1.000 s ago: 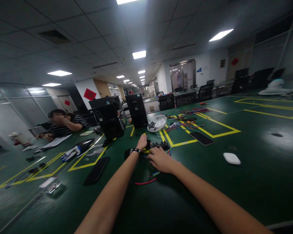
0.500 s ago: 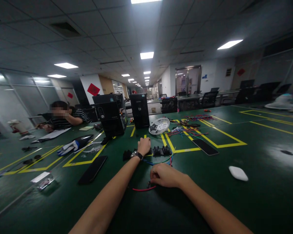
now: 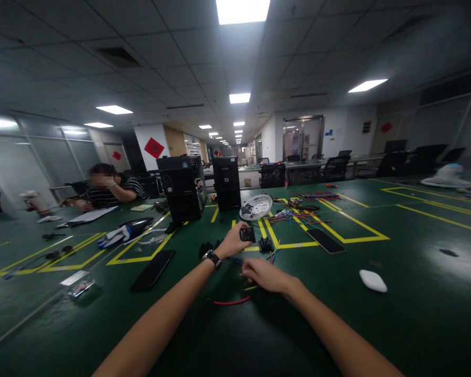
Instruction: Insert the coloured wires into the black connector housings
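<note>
My left hand (image 3: pixel 235 241), with a watch on its wrist, is closed on a small black plastic block (image 3: pixel 247 234) lifted above the table. Another black block (image 3: pixel 265 244) stands just right of it, and more dark blocks (image 3: pixel 207 249) lie behind my left wrist. My right hand (image 3: pixel 265 273) is curled closed nearer to me; what its fingers hold is hidden. A short yellow-green wire (image 3: pixel 251 288) shows just under it. On the table below lies a red wire (image 3: pixel 232 302). Blue and red wires (image 3: pixel 272 256) run between the right hand and the standing block.
Two black computer towers (image 3: pixel 182 191) stand ahead, beside a white basket (image 3: pixel 256 207) and loose wires (image 3: pixel 302 215). Dark phones (image 3: pixel 153 269) (image 3: pixel 325 241) lie left and right. A white case (image 3: pixel 372 280) is at right, a clear box (image 3: pixel 77 284) at left. Another person (image 3: pixel 115 191) sits far left.
My left hand has picked up a black block from the row and raised it. My right hand has shifted slightly, and a yellow-green wire now shows under it. The view has tilted up a little.
</note>
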Demonstrator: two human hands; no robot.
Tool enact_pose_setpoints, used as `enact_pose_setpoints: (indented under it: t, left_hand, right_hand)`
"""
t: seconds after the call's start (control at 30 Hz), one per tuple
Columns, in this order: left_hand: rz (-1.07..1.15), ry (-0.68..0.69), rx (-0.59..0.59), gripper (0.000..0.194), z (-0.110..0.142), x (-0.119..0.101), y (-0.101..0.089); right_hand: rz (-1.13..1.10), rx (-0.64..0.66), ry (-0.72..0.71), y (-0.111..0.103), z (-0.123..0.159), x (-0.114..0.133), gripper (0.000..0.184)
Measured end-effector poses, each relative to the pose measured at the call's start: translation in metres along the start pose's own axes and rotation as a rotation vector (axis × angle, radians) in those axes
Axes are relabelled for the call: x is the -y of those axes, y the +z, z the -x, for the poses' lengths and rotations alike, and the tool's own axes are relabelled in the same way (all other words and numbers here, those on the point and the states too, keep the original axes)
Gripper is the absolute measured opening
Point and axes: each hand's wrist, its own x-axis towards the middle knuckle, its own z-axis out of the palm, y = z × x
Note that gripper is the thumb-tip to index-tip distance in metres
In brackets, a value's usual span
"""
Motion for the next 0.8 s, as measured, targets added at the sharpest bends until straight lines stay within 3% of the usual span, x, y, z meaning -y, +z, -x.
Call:
enact_pose_setpoints:
  t: [0.13,0.27,0.43,0.53,0.8]
  left_hand:
    - [0.594,-0.156,-0.191,0.053,0.059,-0.013,-0.011]
    - [0.825,-0.261,-0.229,0.059,0.106,-0.011,-0.017]
    - [0.675,-0.169,-0.298,0.068,0.119,-0.006,-0.016]
    - [0.592,-0.085,-0.266,0.077,0.119,-0.006,-0.013]
    - [0.582,0.003,-0.183,0.064,0.114,-0.005,-0.009]
  right_hand:
    - [0.0,-0.255,0.074,0.0,-0.008,0.002,0.022]
    - [0.006,-0.332,0.077,0.008,-0.009,0.01,0.017]
    - [0.085,-0.402,-0.022,0.021,-0.004,0.024,0.013]
    - [0.113,-0.448,-0.014,0.028,-0.005,0.03,0.014]
    - [0.082,-0.445,-0.071,0.042,-0.009,0.034,0.014]
